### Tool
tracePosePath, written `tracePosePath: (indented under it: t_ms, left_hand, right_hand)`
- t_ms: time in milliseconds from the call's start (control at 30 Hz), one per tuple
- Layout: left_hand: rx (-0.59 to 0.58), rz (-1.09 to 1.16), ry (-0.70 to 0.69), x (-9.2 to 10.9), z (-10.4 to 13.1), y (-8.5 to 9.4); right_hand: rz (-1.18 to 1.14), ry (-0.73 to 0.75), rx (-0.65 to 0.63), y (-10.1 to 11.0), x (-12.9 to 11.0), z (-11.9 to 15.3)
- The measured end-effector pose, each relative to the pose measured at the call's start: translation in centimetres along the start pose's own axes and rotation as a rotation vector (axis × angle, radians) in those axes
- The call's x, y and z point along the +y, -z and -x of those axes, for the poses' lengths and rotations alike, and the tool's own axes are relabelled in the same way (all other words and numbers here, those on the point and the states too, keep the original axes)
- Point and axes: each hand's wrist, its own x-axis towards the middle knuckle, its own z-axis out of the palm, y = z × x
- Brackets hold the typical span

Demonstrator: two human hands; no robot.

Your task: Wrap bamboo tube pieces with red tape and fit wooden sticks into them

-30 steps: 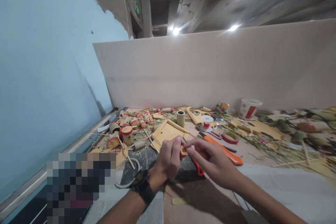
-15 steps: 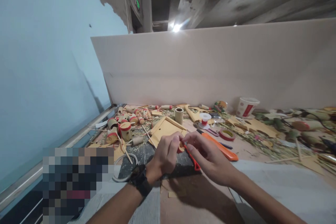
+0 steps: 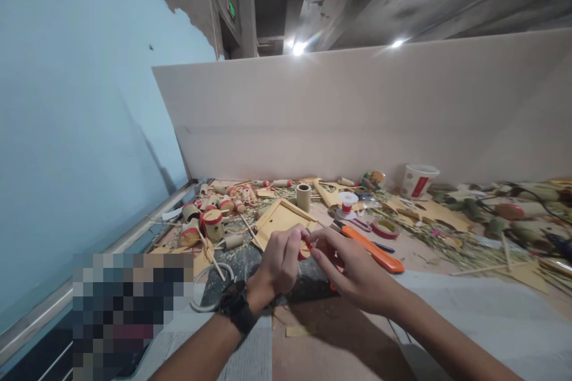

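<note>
My left hand point(image 3: 280, 259), closed, wears a dark watch on its wrist and grips a small bamboo piece with a red band point(image 3: 304, 252). Against that piece, my right hand point(image 3: 351, 263) pinches a slim orange-red tool point(image 3: 311, 245) at its front end. Most of the tool is hidden behind the fingers, so its kind is unclear. Below both hands lies a dark mat point(image 3: 310, 289). A yellowish board with a raised edge point(image 3: 277, 220) rests just beyond them.
Red-banded bamboo pieces point(image 3: 213, 227) crowd the left. An upright bamboo tube point(image 3: 303, 197), a spool point(image 3: 347, 205), a tape roll point(image 3: 385, 228) and an orange utility knife point(image 3: 373, 249) lie beyond my hands. A paper cup point(image 3: 419, 181) stands near the white panel point(image 3: 357, 113).
My right hand's fingers have shifted over the orange-red tool, and much less of its length and looped end shows. My left hand keeps its grip on the bamboo piece.
</note>
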Motion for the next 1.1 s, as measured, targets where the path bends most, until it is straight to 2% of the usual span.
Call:
tracePosePath:
  t_ms: [333,500,1100]
  left_hand:
    - [0.015,-0.013,0.023,0.02,-0.19,-0.21]
    - [0.007,-0.024,0.048,-0.09,-0.16,-0.30]
    - [-0.008,-0.044,0.049,-0.35,-0.15,-0.39]
  right_hand:
    - [0.049,-0.108,-0.014,-0.10,0.30,-0.13]
    - [0.103,-0.092,-0.009,0.03,0.12,-0.28]
    - [0.056,-0.067,0.011,-0.15,0.33,-0.19]
